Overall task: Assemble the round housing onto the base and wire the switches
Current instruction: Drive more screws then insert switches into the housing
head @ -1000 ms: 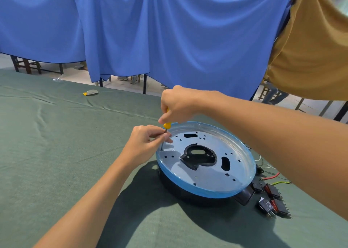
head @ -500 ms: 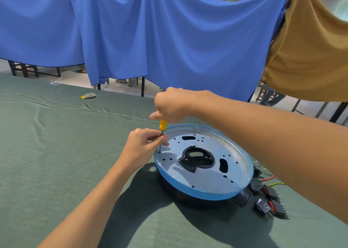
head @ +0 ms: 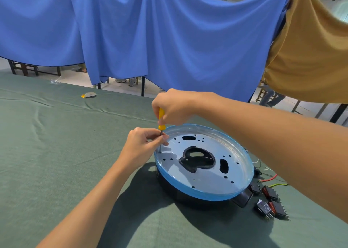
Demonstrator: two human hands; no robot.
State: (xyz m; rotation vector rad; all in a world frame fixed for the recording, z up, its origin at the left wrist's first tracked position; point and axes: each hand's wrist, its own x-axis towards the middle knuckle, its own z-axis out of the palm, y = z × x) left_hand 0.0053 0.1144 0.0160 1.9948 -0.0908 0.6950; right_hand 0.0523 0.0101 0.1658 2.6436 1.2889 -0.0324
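I see the green-covered table (head: 56, 163) carrying the round housing (head: 205, 185), a pale plate with a blue rim, seated on the dark base (head: 175, 193). My right hand (head: 173, 107) is wrapped round the yellow handle of the screwdriver (head: 161, 119), which stands upright with its tip in a hole at the plate's left edge. My left hand (head: 140, 146) pinches the shaft low down to steady it. I cannot see the screw itself. If I lean off-axis, the tip may slip and jab those fingers or scar the plate. Uneven pressure could shift the housing off its holes. The switches (head: 269, 204) lie loose just beside the base, where my forearm could sweep them.
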